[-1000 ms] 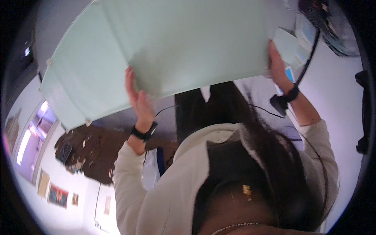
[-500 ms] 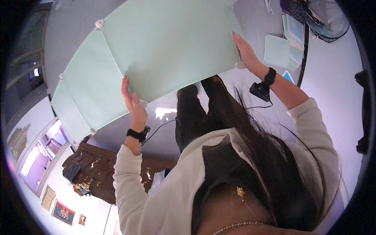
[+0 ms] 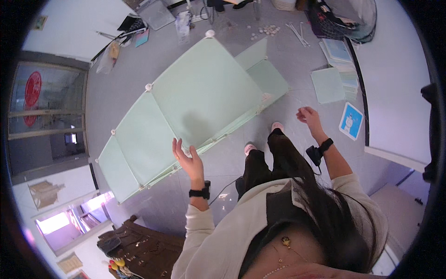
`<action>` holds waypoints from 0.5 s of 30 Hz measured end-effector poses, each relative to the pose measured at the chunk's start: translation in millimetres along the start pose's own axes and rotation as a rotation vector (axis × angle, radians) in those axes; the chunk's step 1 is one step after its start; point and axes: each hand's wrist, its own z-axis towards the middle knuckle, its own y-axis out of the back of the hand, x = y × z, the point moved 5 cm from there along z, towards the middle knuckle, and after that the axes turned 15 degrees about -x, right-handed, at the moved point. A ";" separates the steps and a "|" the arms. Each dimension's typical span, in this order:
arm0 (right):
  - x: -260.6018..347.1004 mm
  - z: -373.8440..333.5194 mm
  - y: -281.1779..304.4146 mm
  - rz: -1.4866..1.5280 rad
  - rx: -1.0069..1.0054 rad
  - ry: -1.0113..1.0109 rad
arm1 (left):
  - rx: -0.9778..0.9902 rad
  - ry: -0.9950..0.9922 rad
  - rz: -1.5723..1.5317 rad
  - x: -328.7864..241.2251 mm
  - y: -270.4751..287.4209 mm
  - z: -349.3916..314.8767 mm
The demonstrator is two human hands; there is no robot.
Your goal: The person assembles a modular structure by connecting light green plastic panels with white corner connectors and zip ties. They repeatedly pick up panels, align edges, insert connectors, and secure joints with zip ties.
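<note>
A long pale green storage cube unit (image 3: 209,93) made of plastic panels lies slantwise on the floor in front of me. White round connectors (image 3: 210,34) join its panel corners. My left hand (image 3: 189,160) is at its near edge, fingers stretched and spread, holding nothing; whether it touches the panel I cannot tell. Off the unit's right end, my right hand (image 3: 310,120) hangs in the air with loosely bent fingers and nothing in it. One further panel (image 3: 253,53) stands up at the unit's far right end.
Loose pale green panels (image 3: 328,85) lie on the floor at right, near a blue picture panel (image 3: 350,121). White rods (image 3: 297,35) and a heap of white connectors (image 3: 270,30) are farther back. A brown sofa (image 3: 144,251) stands at lower left, a clear bin (image 3: 155,15) at the back.
The green unit, tilted up between both hands before, now rests lower on the floor. My right hand has come away from its end, and my left hand has loosened at its edge.
</note>
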 end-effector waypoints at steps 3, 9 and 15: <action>-30.9 -7.4 36.6 -0.253 0.061 0.074 | 0.084 -0.065 -0.044 -58.7 -19.8 -33.8; -45.5 17.4 88.1 -0.623 0.249 0.420 | 0.518 -0.168 -0.319 -185.8 -133.1 -117.7; -54.2 115.8 213.4 -0.785 0.249 0.368 | 1.116 -0.275 -0.143 -275.8 -302.1 -195.2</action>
